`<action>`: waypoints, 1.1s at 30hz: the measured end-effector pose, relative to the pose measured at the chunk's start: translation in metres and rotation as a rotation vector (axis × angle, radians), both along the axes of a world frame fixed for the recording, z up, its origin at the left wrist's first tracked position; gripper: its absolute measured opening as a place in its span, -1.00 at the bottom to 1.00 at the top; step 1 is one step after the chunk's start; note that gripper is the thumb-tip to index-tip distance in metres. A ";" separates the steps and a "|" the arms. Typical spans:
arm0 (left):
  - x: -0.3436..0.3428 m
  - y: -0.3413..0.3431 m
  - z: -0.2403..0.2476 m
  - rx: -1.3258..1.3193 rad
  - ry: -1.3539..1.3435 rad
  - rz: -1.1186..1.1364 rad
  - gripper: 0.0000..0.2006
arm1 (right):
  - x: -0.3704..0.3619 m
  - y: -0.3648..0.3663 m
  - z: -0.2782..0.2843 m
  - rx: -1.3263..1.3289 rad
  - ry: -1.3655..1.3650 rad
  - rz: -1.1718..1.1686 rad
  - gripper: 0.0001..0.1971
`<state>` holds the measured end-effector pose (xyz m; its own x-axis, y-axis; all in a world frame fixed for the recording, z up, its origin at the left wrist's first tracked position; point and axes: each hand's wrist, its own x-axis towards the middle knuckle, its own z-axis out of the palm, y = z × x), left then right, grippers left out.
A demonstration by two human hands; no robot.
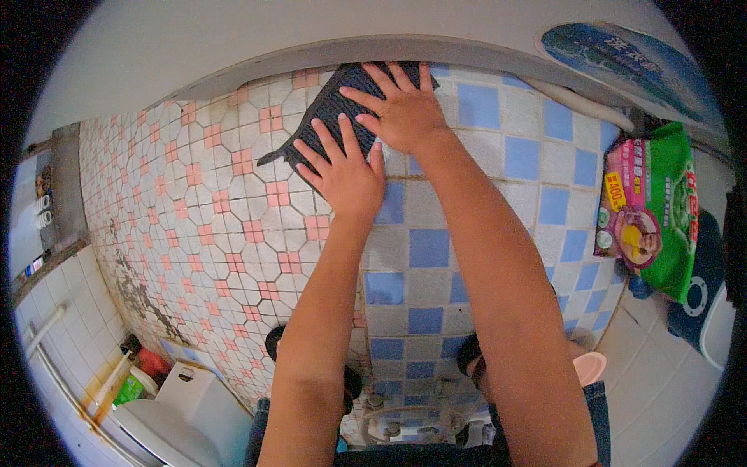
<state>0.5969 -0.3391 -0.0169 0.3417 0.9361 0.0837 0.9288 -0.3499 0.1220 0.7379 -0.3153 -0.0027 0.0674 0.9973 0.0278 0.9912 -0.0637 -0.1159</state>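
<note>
A dark, ribbed, folded-looking cloth (pixel 325 103) lies flat on the tiled floor, against the foot of a white panel. A thin, pointed end sticks out at its left. My left hand (pixel 348 175) rests with fingers spread over the cloth's near edge. Just beyond it and to the right, my right hand (pixel 408 115) presses flat on the cloth, fingers apart and tips close to the panel. Neither hand grips anything. Part of the cloth is hidden under my fingers.
A large white panel (pixel 311 35) with a blue sticker (pixel 622 66) runs along the far side. Green and pink packages (pixel 661 210) stand at the right by a pale hose (pixel 580 101). A white box-shaped thing (pixel 198 397) is at the lower left. Pink-and-white tiles (pixel 202 179) meet blue-and-white ones (pixel 429 247).
</note>
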 end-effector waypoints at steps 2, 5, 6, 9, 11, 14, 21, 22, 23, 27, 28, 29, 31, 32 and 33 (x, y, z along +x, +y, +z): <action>0.005 0.000 0.001 -0.017 -0.026 -0.033 -0.32 | 0.007 -0.003 0.000 -0.018 -0.018 -0.023 -0.53; 0.011 0.002 0.003 -0.042 -0.064 -0.102 -0.33 | 0.018 -0.009 0.002 -0.026 -0.046 -0.058 -0.51; 0.011 0.005 0.003 -0.039 -0.070 -0.133 -0.33 | 0.020 -0.011 0.005 -0.045 -0.046 -0.080 -0.51; 0.013 0.014 0.001 -0.015 -0.071 -0.252 -0.35 | 0.025 -0.022 0.001 -0.013 -0.042 -0.181 -0.47; 0.013 0.022 0.001 -0.035 -0.069 -0.346 -0.36 | 0.023 -0.032 -0.004 0.044 -0.042 -0.288 -0.45; 0.014 0.033 0.002 -0.050 -0.072 -0.398 -0.38 | 0.024 -0.038 -0.006 0.089 -0.072 -0.313 -0.44; 0.007 0.026 0.007 -0.079 -0.041 -0.521 -0.39 | 0.006 -0.068 -0.006 0.147 0.007 -0.423 -0.40; 0.003 0.022 0.007 -0.099 -0.034 -0.525 -0.39 | 0.002 -0.073 -0.003 0.114 0.008 -0.426 -0.39; 0.001 0.017 0.008 -0.105 -0.041 -0.530 -0.39 | 0.000 -0.079 -0.001 0.108 0.010 -0.431 -0.39; -0.009 -0.011 0.012 -0.158 -0.067 -0.563 -0.39 | -0.012 -0.111 0.000 0.033 0.029 -0.478 -0.38; -0.013 -0.020 0.013 -0.160 -0.065 -0.577 -0.39 | -0.016 -0.121 -0.001 0.040 0.028 -0.492 -0.37; -0.016 -0.028 0.015 -0.159 -0.063 -0.592 -0.38 | -0.020 -0.132 -0.002 0.051 0.026 -0.507 -0.36; -0.028 -0.044 0.016 -0.157 -0.068 -0.601 -0.38 | -0.030 -0.150 -0.004 0.064 0.049 -0.501 -0.34; -0.033 -0.053 0.020 -0.180 -0.062 -0.593 -0.38 | -0.035 -0.157 -0.001 0.040 0.068 -0.499 -0.34; -0.037 -0.063 0.021 -0.206 -0.056 -0.586 -0.38 | -0.039 -0.165 0.001 0.013 0.087 -0.497 -0.33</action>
